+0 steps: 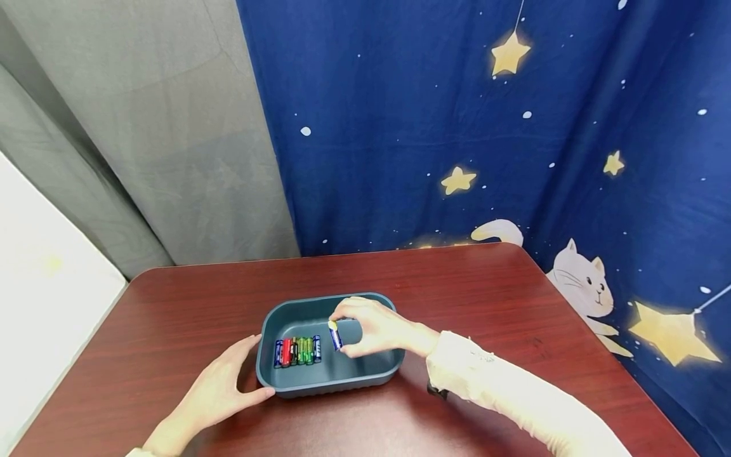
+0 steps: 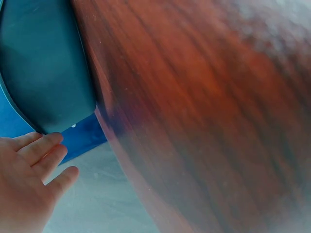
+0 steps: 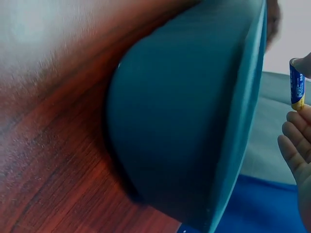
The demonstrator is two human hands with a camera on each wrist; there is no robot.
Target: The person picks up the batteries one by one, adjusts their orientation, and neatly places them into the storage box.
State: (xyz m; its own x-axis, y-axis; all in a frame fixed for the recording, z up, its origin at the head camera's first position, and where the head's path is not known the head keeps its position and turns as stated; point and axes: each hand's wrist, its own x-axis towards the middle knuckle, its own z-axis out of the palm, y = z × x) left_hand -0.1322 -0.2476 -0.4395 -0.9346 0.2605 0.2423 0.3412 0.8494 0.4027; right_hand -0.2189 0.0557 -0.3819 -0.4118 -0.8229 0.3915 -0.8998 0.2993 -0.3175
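Observation:
A dark teal plastic basin [image 1: 328,384] sits on the table. In the head view, my right hand [image 1: 377,327] pinches a blue battery with a yellow end [image 1: 335,336] between thumb and fingertips, held tilted over the basin's middle. The right wrist view also shows this blue and yellow battery [image 3: 297,86] at finger and thumb tips. Several batteries, including a red battery [image 1: 286,353] and a green battery [image 1: 309,351], lie side by side in the basin's left half. My left hand [image 1: 217,387] rests with spread, relaxed fingers against the basin's left end.
The dark red wooden table [image 1: 485,298] extends around the basin on every side. Behind it hang a grey curtain [image 1: 217,158] and a blue curtain with stars [image 1: 388,158]. A white surface [image 1: 46,285] borders the table on the left.

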